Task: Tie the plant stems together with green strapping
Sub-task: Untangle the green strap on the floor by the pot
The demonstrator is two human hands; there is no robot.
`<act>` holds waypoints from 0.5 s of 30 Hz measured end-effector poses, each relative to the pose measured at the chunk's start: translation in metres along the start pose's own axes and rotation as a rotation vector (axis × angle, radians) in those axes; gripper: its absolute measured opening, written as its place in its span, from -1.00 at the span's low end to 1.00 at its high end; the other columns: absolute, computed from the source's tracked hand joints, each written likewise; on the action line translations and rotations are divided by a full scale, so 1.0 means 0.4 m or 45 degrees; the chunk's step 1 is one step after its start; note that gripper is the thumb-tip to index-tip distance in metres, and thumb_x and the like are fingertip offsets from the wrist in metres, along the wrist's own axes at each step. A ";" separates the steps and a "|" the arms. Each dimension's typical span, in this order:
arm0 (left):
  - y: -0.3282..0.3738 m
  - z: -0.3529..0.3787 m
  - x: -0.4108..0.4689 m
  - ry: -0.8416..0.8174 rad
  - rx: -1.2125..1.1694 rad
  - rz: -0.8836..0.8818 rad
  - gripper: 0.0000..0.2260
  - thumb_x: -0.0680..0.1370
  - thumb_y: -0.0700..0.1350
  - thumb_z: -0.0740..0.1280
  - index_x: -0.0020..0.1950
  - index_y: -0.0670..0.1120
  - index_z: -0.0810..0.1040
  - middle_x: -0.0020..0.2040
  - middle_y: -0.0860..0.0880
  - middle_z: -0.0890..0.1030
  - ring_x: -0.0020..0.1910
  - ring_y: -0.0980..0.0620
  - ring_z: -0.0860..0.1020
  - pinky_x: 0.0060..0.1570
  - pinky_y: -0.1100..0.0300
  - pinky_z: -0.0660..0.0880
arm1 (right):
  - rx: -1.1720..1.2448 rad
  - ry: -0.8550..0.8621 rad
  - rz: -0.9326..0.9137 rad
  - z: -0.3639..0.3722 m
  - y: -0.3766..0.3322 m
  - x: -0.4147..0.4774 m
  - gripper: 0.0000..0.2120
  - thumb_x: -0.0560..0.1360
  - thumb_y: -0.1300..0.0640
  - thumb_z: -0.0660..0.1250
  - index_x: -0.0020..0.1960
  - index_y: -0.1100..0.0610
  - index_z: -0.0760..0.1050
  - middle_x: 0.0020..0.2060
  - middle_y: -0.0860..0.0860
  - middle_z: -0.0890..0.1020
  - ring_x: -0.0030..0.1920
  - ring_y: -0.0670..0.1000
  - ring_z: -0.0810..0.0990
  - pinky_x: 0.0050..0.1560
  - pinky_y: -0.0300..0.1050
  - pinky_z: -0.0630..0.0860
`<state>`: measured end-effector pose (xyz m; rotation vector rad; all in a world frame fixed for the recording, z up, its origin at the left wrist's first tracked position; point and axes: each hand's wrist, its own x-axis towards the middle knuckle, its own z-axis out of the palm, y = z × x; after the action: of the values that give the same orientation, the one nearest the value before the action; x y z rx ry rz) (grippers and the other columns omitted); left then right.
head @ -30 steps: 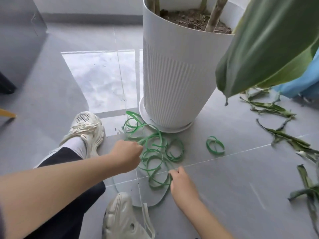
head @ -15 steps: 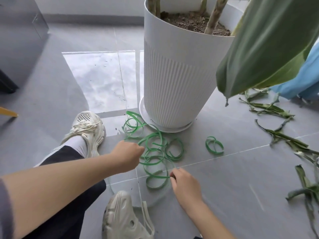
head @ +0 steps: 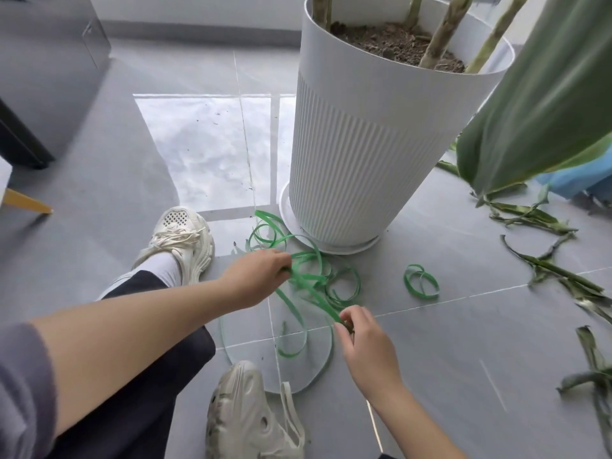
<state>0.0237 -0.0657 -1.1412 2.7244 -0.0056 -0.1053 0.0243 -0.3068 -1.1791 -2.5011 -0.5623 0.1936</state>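
Note:
A tangle of curly green strapping (head: 314, 283) lies on the grey floor in front of a tall white ribbed pot (head: 364, 144). Several pale plant stems (head: 440, 34) rise from the soil in the pot. My left hand (head: 256, 276) grips the strapping at the tangle's left side. My right hand (head: 364, 339) pinches a strand of the same strapping, which runs taut between both hands. A loose end curls down onto a round glass disc (head: 314, 369) on the floor. A separate small green coil (head: 420, 281) lies to the right.
My two feet in pale shoes (head: 178, 240) (head: 251, 415) are at the left and bottom. Cut leaf scraps (head: 546, 270) litter the floor at right. A big green leaf (head: 536, 104) hangs over the pot's right side. A dark cabinet (head: 43, 77) stands at far left.
Both hands have lifted a strand out of the tangle and pulled it straight between them. The view has moved closer to the pot.

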 end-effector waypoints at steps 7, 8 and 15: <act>-0.020 -0.025 0.028 0.393 -0.602 -0.432 -0.80 0.58 -0.11 0.18 -0.18 -0.17 0.45 -0.26 -0.08 0.59 -0.22 -0.10 0.55 -0.18 0.03 0.46 | -0.045 -0.008 0.147 -0.019 0.019 0.016 -0.77 0.60 0.02 0.17 -0.21 0.03 0.27 -0.33 -0.08 0.43 -0.27 0.08 0.44 -0.29 0.00 0.35; -0.021 -0.027 0.031 0.429 -0.672 -0.478 -0.80 0.58 -0.11 0.16 -0.17 -0.18 0.46 -0.26 -0.07 0.60 -0.22 -0.09 0.56 -0.17 0.03 0.48 | -0.018 -0.010 0.169 -0.021 0.019 0.018 -0.76 0.60 0.03 0.18 -0.23 0.02 0.26 -0.37 -0.08 0.40 -0.31 0.06 0.41 -0.31 -0.01 0.32; -0.007 -0.040 0.038 0.582 -0.980 -0.565 -0.74 0.62 -0.13 0.09 -0.12 -0.27 0.43 -0.25 -0.15 0.58 -0.35 -0.01 0.52 -0.29 0.13 0.45 | 0.170 0.050 0.222 -0.011 0.033 0.019 -0.91 0.58 0.16 0.24 -0.11 0.07 0.44 -0.24 -0.04 0.53 -0.27 -0.06 0.46 -0.27 -0.18 0.31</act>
<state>0.0399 -0.0569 -1.1288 1.8852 0.6326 0.3252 0.0368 -0.3156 -1.1831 -2.4178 -0.3044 0.2400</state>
